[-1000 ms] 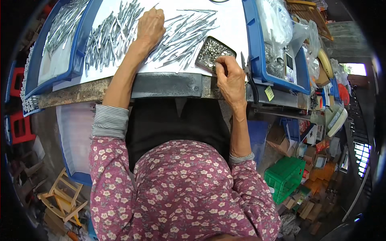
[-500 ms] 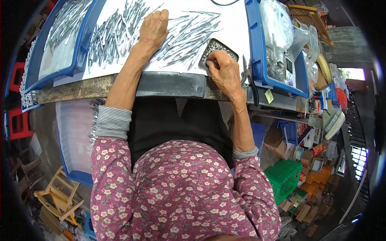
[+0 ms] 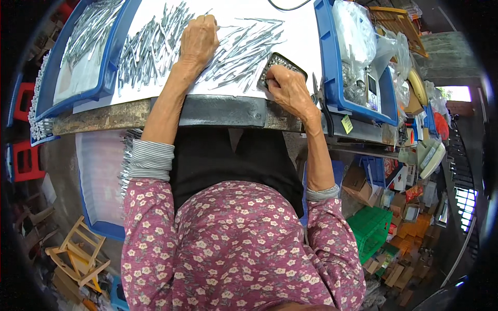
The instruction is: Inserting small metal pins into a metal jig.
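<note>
My left hand [image 3: 198, 40] is closed over the table between two spreads of thin grey metal strips, a left pile [image 3: 150, 54] and a right pile [image 3: 241, 49]. Its fingertips are turned away, so what they hold is hidden. One strip's end shows just beyond the knuckles. My right hand [image 3: 290, 90] reaches over the near edge of a small dark tray [image 3: 301, 74] filled with small shiny metal pieces. Thumb and fingers are pinched together at the tray's near left side; anything between them is too small to make out.
A blue bin [image 3: 106, 78] with more strips stands at the left. To the right are dark-handled scissors [image 3: 326, 111] and another blue bin [image 3: 326, 46] holding plastic bags. White sheeting [image 3: 306, 36] covers the tabletop, whose worn front edge [image 3: 104, 118] lies before me.
My right hand's fingers have curled in, pinching at the tray, and its wrist has shifted slightly right. The left hand has stayed closed, dipping slightly nearer.
</note>
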`<control>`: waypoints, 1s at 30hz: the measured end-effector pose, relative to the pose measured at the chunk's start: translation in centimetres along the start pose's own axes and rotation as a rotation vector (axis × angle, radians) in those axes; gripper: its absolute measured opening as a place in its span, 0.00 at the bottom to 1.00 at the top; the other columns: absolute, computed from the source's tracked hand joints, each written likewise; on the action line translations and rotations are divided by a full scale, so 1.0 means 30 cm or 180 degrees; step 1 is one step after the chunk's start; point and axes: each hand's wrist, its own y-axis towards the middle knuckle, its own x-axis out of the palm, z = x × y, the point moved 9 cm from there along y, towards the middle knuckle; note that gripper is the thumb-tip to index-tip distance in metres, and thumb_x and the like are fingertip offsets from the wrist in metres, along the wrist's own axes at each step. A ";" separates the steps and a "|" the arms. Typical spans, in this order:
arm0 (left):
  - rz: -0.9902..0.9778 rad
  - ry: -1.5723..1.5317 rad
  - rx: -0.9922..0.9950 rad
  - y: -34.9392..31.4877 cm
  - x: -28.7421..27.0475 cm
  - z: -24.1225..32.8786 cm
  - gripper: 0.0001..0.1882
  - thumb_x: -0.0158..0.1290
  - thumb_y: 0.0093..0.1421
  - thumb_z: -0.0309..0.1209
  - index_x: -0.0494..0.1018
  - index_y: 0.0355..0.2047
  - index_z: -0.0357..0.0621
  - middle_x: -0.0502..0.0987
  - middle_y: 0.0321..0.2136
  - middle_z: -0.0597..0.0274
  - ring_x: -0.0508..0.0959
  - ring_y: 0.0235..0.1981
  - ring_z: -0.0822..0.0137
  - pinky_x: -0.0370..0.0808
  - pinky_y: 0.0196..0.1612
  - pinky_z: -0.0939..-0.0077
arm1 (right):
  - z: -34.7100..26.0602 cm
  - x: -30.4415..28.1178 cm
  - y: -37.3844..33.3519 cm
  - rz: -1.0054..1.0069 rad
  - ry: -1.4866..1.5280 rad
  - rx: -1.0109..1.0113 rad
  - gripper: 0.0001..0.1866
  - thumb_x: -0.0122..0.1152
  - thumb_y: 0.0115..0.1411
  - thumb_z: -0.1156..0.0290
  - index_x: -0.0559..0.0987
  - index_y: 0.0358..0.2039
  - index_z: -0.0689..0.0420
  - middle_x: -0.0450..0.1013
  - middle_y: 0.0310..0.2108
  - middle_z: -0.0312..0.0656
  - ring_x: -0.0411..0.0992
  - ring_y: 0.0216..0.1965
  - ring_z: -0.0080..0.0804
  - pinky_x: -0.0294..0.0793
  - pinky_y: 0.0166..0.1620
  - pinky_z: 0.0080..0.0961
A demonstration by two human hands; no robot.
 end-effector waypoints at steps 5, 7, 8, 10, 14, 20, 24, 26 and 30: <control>0.0333 -0.0259 0.0073 0.003 -0.076 0.031 0.07 0.49 0.53 0.27 0.70 0.26 0.34 0.73 0.23 0.50 0.74 0.24 0.56 0.70 0.30 0.66 | 0.016 -0.008 0.004 0.0063 0.0277 0.0209 0.05 0.49 0.48 0.76 0.71 0.23 0.65 0.70 0.18 0.48 0.69 0.19 0.39 0.69 0.27 0.34; 0.0364 -0.0300 0.0059 -0.004 -0.094 0.048 0.07 0.49 0.53 0.27 0.70 0.25 0.34 0.73 0.22 0.50 0.73 0.24 0.56 0.70 0.31 0.65 | 0.031 -0.003 0.006 -0.0015 0.0264 0.0352 0.07 0.50 0.48 0.74 0.72 0.25 0.66 0.71 0.19 0.48 0.70 0.20 0.40 0.69 0.28 0.32; 0.0393 -0.0335 0.0032 -0.010 -0.107 0.056 0.07 0.49 0.52 0.28 0.70 0.24 0.35 0.72 0.22 0.49 0.73 0.25 0.55 0.70 0.32 0.64 | 0.042 0.004 0.007 -0.0055 0.0292 0.0398 0.07 0.50 0.48 0.74 0.72 0.25 0.66 0.70 0.18 0.48 0.70 0.19 0.39 0.69 0.28 0.32; 0.0386 -0.0540 -0.0037 -0.021 -0.126 0.066 0.07 0.49 0.52 0.28 0.70 0.24 0.34 0.72 0.22 0.50 0.73 0.25 0.55 0.70 0.32 0.64 | 0.051 0.005 0.009 -0.0091 0.0319 0.0443 0.08 0.50 0.48 0.73 0.72 0.24 0.66 0.70 0.17 0.47 0.69 0.19 0.38 0.69 0.28 0.32; 0.0423 -0.1017 -0.0315 -0.059 -0.179 0.074 0.07 0.48 0.53 0.27 0.71 0.26 0.35 0.74 0.22 0.51 0.75 0.24 0.60 0.72 0.29 0.71 | 0.047 0.012 0.013 -0.0263 0.0311 0.0440 0.08 0.50 0.48 0.72 0.72 0.24 0.66 0.68 0.15 0.46 0.66 0.17 0.34 0.68 0.27 0.31; 0.0071 -0.2358 -0.0979 -0.128 -0.223 0.090 0.09 0.51 0.55 0.31 0.72 0.28 0.36 0.75 0.20 0.59 0.74 0.22 0.73 0.71 0.24 0.82 | 0.027 0.002 0.007 -0.0214 0.0350 0.0196 0.07 0.49 0.49 0.72 0.69 0.22 0.64 0.64 0.12 0.42 0.63 0.15 0.32 0.66 0.24 0.32; -0.0171 -0.3542 -0.1368 -0.172 -0.220 0.118 0.10 0.54 0.53 0.31 0.72 0.29 0.35 0.75 0.20 0.62 0.71 0.20 0.77 0.68 0.24 0.86 | 0.023 -0.010 -0.010 -0.0042 0.0485 0.0067 0.07 0.47 0.49 0.72 0.67 0.21 0.62 0.63 0.13 0.42 0.63 0.15 0.33 0.67 0.23 0.32; -0.0191 -0.4065 -0.1417 -0.184 -0.227 0.139 0.10 0.55 0.52 0.30 0.72 0.29 0.34 0.75 0.20 0.60 0.71 0.20 0.77 0.69 0.26 0.86 | 0.037 -0.018 -0.028 0.0106 0.0608 0.0106 0.07 0.48 0.50 0.72 0.67 0.22 0.63 0.63 0.13 0.42 0.62 0.16 0.30 0.65 0.22 0.30; -0.0316 -0.4497 -0.1535 -0.207 -0.196 0.172 0.10 0.55 0.53 0.30 0.71 0.29 0.33 0.75 0.22 0.59 0.72 0.21 0.76 0.70 0.28 0.84 | 0.065 -0.051 -0.056 0.0433 0.0876 0.0335 0.07 0.49 0.52 0.73 0.68 0.23 0.64 0.64 0.16 0.39 0.61 0.18 0.24 0.63 0.22 0.24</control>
